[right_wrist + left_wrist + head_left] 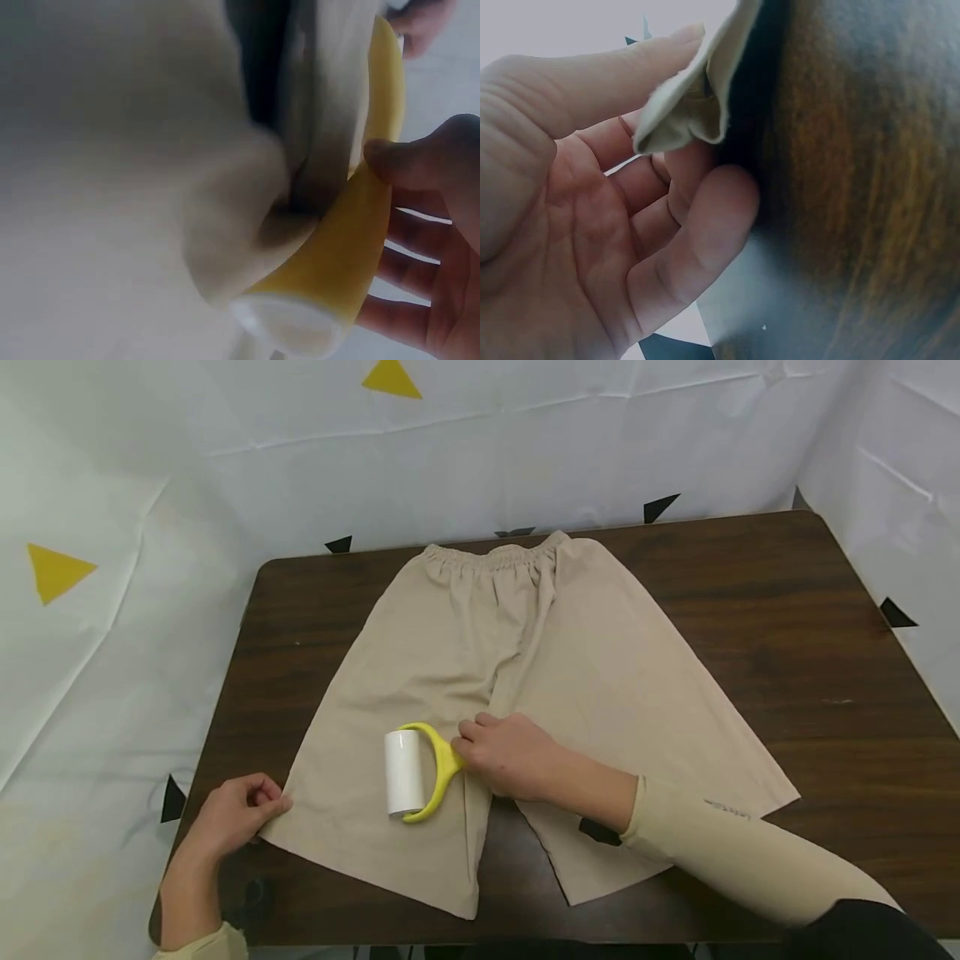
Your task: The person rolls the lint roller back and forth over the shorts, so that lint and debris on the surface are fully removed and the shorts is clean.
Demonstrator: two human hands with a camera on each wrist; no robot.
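Note:
Beige shorts (600, 660) with a gathered elastic waistband lie spread on the dark wooden table, waist toward the back wall. At the outer hem corner of the left leg, my left hand (236, 810) pinches the cloth between thumb and fingers; the left wrist view shows the folded hem (686, 112) in that pinch. My right hand (513, 756) grips the yellow handle (337, 232) of a lint roller (405, 772). Its white roll lies over the lower part of the left leg, and the hand is above the crotch area.
The brown wooden table (757, 585) carries the shorts. White sheeting (480, 460) with yellow and black triangles rises around its back and sides. A gap between the two legs shows the tabletop. My right sleeve crosses over the right leg.

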